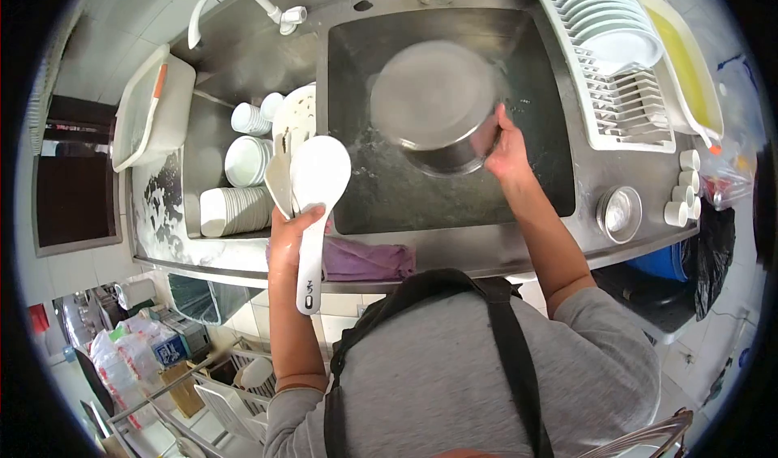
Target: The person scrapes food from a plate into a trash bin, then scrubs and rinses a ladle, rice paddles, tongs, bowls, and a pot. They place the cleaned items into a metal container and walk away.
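My left hand (296,235) is closed around the handles of white rice paddles. The front rice paddle (322,172) has its broad head up and a long handle hanging below my fist; a second paddle (279,184) shows behind it. My right hand (509,151) grips the side of a round metal pot (436,93), thumb up along its wall. The pot is blurred and tilted, its flat round face turned toward me, over the water in the large sink basin (555,174).
In the left basin stand stacked white bowls (245,162), cups (250,118) and square dishes (235,211). A purple cloth (369,261) lies on the front edge. At right are a dish rack (620,121) with plates, a tub of yellow liquid (685,61), metal bowls (621,214) and small cups (687,181).
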`<move>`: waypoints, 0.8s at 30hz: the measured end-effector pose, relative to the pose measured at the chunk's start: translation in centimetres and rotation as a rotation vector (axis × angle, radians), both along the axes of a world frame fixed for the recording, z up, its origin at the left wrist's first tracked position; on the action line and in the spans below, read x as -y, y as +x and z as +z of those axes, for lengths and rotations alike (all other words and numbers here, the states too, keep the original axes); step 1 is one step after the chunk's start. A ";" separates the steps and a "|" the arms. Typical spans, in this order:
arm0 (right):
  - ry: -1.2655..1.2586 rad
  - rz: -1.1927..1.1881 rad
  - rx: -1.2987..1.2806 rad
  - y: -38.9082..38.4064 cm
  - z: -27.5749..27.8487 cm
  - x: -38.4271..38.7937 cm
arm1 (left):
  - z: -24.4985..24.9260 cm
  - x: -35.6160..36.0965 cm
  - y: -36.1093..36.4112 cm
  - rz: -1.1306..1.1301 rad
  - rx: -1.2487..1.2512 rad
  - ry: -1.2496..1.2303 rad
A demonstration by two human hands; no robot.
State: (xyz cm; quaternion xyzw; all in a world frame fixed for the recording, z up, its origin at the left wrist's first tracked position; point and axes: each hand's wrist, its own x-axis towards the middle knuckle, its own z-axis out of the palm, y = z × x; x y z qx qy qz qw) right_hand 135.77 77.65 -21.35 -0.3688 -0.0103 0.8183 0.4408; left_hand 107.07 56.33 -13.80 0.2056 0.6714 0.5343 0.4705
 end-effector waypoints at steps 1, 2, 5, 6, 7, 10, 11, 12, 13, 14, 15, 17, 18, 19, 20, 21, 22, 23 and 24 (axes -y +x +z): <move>-0.001 -0.062 -0.041 0.0 0.3 0.0 | -0.1 0.6 -0.1 0.027 0.007 -0.006; 0.000 -0.124 -0.082 0.1 0.7 -0.3 | -0.4 1.2 -0.3 0.052 0.015 -0.009; 0.180 -0.109 -0.543 1.5 -1.4 -0.9 | -3.0 3.9 -0.9 0.105 0.040 -0.045; -0.020 -0.334 -0.118 1.3 0.4 -0.4 | -3.4 4.7 -0.5 0.106 0.052 -0.073; -0.011 -0.347 -0.118 1.5 0.9 0.1 | -4.4 5.4 -0.3 0.099 0.072 -0.053; -0.032 -0.386 -0.084 2.7 0.5 1.6 | -8.5 7.9 -0.9 -0.010 0.234 -0.059; 0.149 -0.256 -0.350 3.7 -1.6 1.9 | -8.2 7.9 -0.6 -0.020 0.238 0.002; 0.327 -0.115 -0.611 4.4 -3.4 2.3 | -8.1 8.1 -0.4 -0.027 0.242 0.061; 0.328 -0.118 -0.609 4.6 -4.6 2.3 | -8.5 8.3 -0.7 -0.030 0.244 0.060; 0.363 -0.086 -0.693 4.6 -5.7 2.1 | -9.2 8.3 -1.1 -0.015 0.288 0.047; 0.396 -0.054 -0.778 4.6 -5.9 2.2 | -9.3 8.3 -1.3 0.001 0.332 0.031; 0.337 -0.110 -0.651 4.7 -6.3 2.6 | -9.4 8.3 -1.4 -0.029 0.365 0.094; 0.278 -0.166 -0.525 4.7 -6.3 2.9 | -9.3 8.2 -1.4 -0.060 0.397 0.156; 0.276 -0.167 -0.524 4.0 -4.5 3.3 | -9.4 8.2 -1.4 -0.036 0.385 0.140; 0.125 -0.290 -0.287 2.6 -1.1 3.7 | -9.2 8.2 -1.3 -0.035 0.385 0.138; -0.025 -0.408 -0.048 1.8 0.9 4.0 | -9.0 8.2 -1.2 -0.036 0.384 0.135; -0.026 -0.410 -0.047 1.9 1.1 4.0 | -8.9 8.1 -1.2 -0.037 0.383 0.133; -0.007 -0.414 -0.034 1.9 1.3 3.7 | -9.1 8.1 -1.3 -0.051 0.405 0.156; 0.012 -0.418 -0.021 2.1 1.4 3.1 | -9.2 8.1 -1.4 -0.053 0.407 0.155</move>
